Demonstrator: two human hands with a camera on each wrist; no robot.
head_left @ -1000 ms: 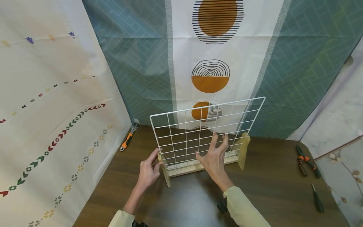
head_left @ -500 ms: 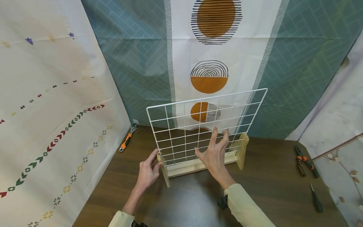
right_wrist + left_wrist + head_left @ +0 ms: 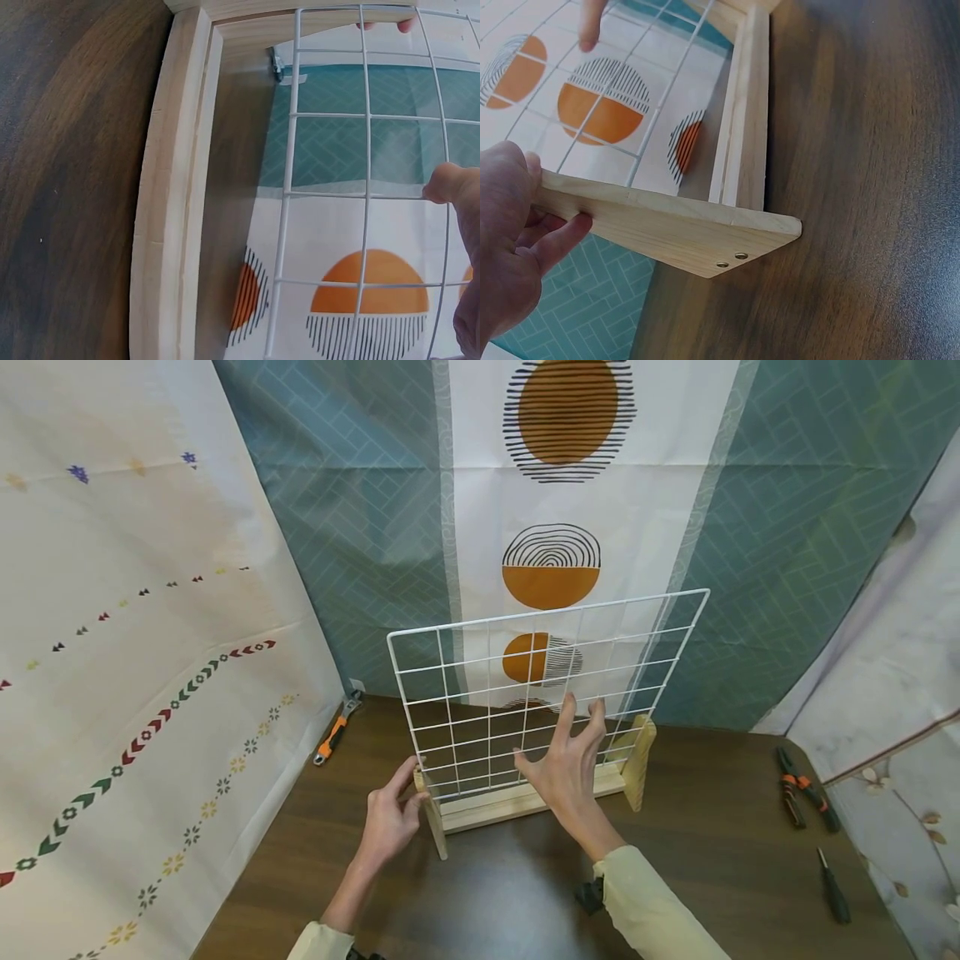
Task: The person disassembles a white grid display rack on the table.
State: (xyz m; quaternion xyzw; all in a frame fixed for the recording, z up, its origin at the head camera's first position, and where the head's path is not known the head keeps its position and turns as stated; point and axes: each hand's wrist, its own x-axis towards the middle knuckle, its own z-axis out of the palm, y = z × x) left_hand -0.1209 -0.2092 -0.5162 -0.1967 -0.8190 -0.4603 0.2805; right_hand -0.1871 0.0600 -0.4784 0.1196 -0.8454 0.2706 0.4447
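Note:
A white wire grid (image 3: 551, 608) stands leaning above a light wooden stand (image 3: 495, 811), between its two side panels. My left hand (image 3: 390, 818) pinches the upper end of the left side panel (image 3: 667, 221) between thumb and fingers, right by the grid's edge. Two round metal screw heads (image 3: 732, 260) show low on that panel. In front of the grid's lower half is my right hand (image 3: 566, 768), fingers spread, fingertips at the wires. The right wrist view has its thumb (image 3: 446, 184) over a wire crossing. A gap shows between the grid's lowest wire and the stand's crossbar (image 3: 169, 202).
An orange-and-black adjustable wrench (image 3: 337, 729) lies at the back left of the brown table (image 3: 712, 860). Pliers (image 3: 806, 789) with orange-and-black handles and a dark screwdriver (image 3: 834, 889) lie at the right. Patterned cloth (image 3: 375, 527) hangs close behind the stand.
The grid's top edge has risen in the head view, its slope changing. My right fingertips have shifted slightly upward with it. The left hand keeps its pinch on the side panel.

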